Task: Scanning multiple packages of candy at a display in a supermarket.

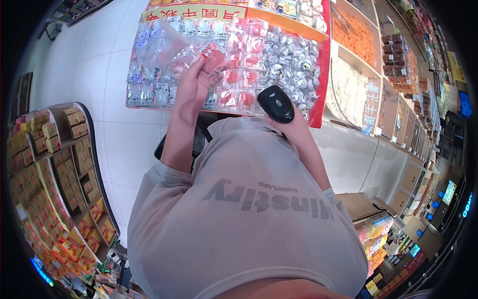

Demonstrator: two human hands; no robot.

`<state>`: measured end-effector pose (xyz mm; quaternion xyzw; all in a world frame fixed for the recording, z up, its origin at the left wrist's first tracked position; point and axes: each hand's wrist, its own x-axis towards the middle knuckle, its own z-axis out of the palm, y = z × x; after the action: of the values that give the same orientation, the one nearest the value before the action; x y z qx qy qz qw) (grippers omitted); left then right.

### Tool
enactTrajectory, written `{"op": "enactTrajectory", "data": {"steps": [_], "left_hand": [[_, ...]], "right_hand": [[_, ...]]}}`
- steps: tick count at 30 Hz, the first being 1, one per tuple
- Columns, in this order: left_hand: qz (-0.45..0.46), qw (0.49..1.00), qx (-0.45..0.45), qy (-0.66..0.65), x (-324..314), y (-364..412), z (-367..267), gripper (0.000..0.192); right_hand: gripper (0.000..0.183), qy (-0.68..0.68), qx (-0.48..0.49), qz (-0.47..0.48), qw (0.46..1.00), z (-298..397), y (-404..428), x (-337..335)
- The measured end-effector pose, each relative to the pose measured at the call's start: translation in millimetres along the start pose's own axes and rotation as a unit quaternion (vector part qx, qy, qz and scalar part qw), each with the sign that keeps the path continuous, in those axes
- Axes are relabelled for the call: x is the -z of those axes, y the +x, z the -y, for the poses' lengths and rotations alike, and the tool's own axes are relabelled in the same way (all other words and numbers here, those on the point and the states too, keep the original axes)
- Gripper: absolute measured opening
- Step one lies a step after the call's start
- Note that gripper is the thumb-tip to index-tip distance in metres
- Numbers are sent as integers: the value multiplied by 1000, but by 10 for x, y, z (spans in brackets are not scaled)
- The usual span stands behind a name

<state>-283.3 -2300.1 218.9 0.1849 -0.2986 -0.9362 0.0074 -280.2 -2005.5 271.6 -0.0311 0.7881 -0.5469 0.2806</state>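
Note:
My left hand (201, 74) holds a clear plastic bag (166, 46) with red-wrapped packets inside, and its fingers are around a red packet (214, 58) at the bag's right end. This hand is above a display of wrapped snacks. In my right hand (291, 123) is a black handheld barcode scanner (277, 104), near the display's front edge. Rows of red and clear packets (248, 78) lie between the hands. Small silvery wrapped pieces (287, 59) fill the display's right part. Pale packets (155, 91) line its left part.
A red border (325, 74) edges the display. Clear-sided food bins (353, 37) stand at the right, one holding tongs and orange strips. A curved shelf of small boxes (67, 160) stands at the left. Bagged snacks (375, 239) hang or stand at the lower right.

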Motion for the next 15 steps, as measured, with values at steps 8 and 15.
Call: {"op": "enactTrajectory", "data": {"steps": [8,15], "left_hand": [[125,991,50,0,-489,-220,214,53],[126,984,112,-49,-351,-132,435,48]], "right_hand": [[53,30,5,-22,999,211,-107,40],[56,15,6,-21,1000,265,-176,6]]}}
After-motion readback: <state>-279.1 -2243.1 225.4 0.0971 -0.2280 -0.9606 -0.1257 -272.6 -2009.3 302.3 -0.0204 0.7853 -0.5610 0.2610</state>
